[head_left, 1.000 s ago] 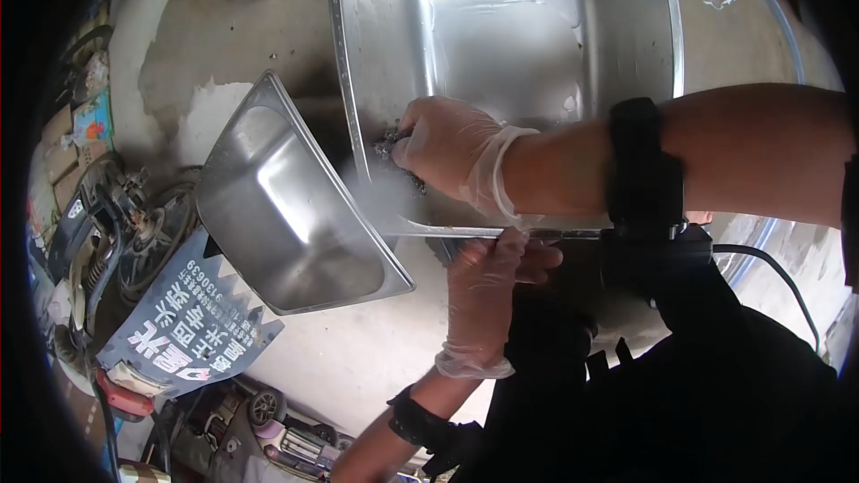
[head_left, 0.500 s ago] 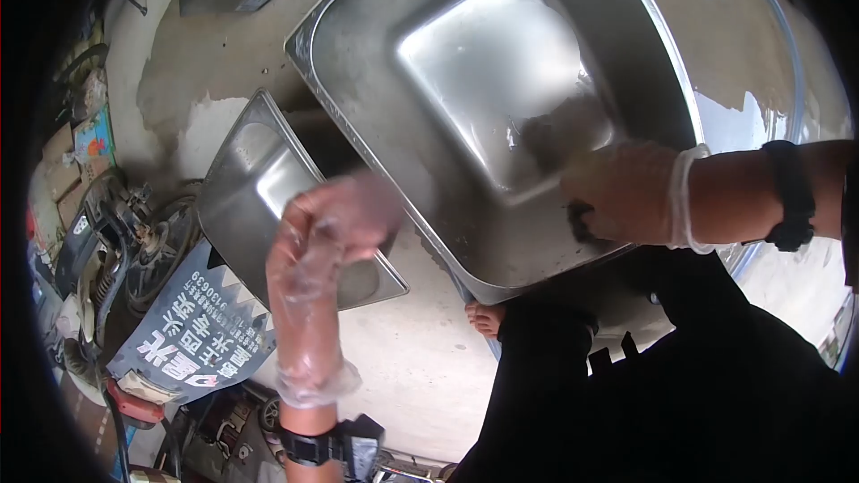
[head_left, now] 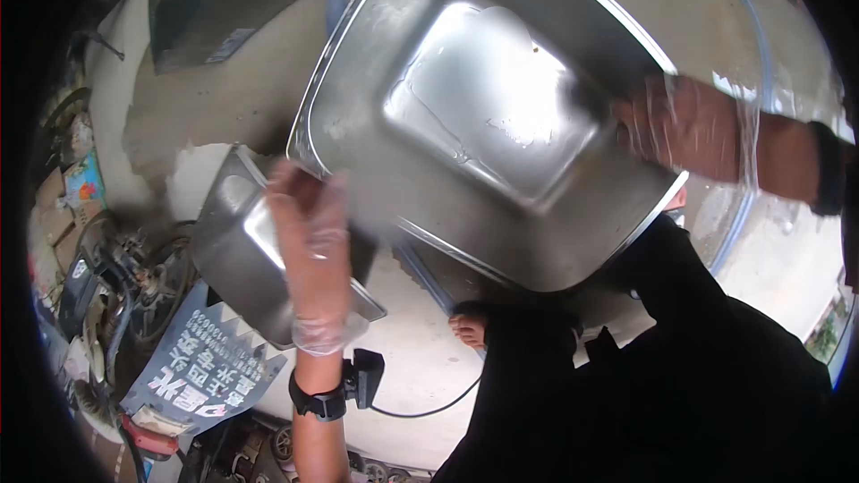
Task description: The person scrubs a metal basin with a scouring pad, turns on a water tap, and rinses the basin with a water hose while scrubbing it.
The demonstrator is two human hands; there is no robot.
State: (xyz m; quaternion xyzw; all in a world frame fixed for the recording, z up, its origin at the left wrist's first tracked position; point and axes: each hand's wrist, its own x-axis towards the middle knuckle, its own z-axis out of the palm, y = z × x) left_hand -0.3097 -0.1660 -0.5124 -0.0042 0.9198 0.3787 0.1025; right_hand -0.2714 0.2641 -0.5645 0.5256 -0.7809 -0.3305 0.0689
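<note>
Some water [head_left: 528, 130] remains in our steel basin [head_left: 537, 246], left hand [head_left: 309, 224] at eight o'clock, right hand [head_left: 684, 123] at three, grips unclear.

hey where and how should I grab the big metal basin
Probably the rim of the big metal basin, coming from left and right together: its open top faces you, and that edge is narrow, unlike the broad walls.

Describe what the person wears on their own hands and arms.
Left hand: thin, see-through glove with a loose, crinkled cuff; below it, a black wrist strap carrying a boxy dark device. Right hand: matching clear glove, black wristband, blurred. The left forearm shows no sleeve.
</note>
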